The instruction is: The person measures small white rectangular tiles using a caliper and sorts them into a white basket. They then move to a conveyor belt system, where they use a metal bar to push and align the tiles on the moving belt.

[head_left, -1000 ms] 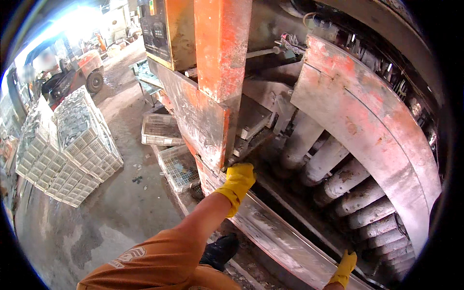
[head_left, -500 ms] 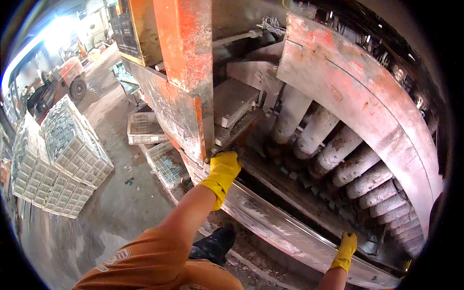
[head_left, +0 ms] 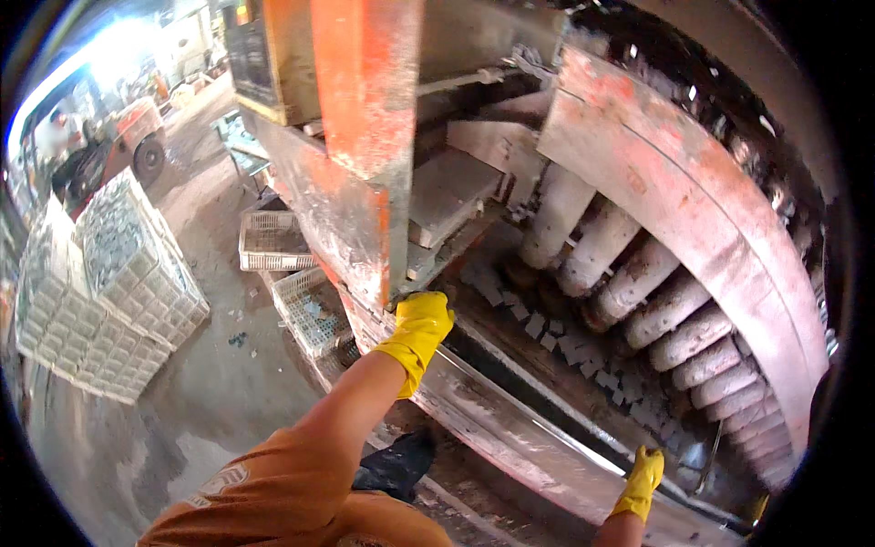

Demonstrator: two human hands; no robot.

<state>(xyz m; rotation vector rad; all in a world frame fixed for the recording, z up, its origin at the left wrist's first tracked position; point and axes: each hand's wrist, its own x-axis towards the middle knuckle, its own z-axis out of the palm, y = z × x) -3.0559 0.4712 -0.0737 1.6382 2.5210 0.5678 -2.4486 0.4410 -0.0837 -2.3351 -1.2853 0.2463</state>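
Both my hands wear yellow gloves and reach to the near side of a large, worn machine. My left hand [head_left: 423, 325] is closed at the foot of an orange post [head_left: 366, 91], at one end of a long metal bar [head_left: 538, 390]. Farther right, my right hand [head_left: 643, 476] is closed near the bar's other end. The fingers partly hide what they grip, and whether the bar is loose cannot be told. Behind the bar, many small grey tile pieces [head_left: 576, 348] lie in the bed below a row of thick, dusty rollers [head_left: 635, 271].
A curved, pinkish metal guard [head_left: 693, 173] arches over the rollers. White plastic crates [head_left: 137, 342] with grey pieces stand stacked at left. Two low crates, one of them a white basket [head_left: 310, 319], sit beside the machine. A forklift-like vehicle [head_left: 137, 137] stands farther back.
The view has shifted slightly, and more tile pieces show in the bed behind the bar. My right hand sits a little lower and farther left in the picture; my left stays by the post.
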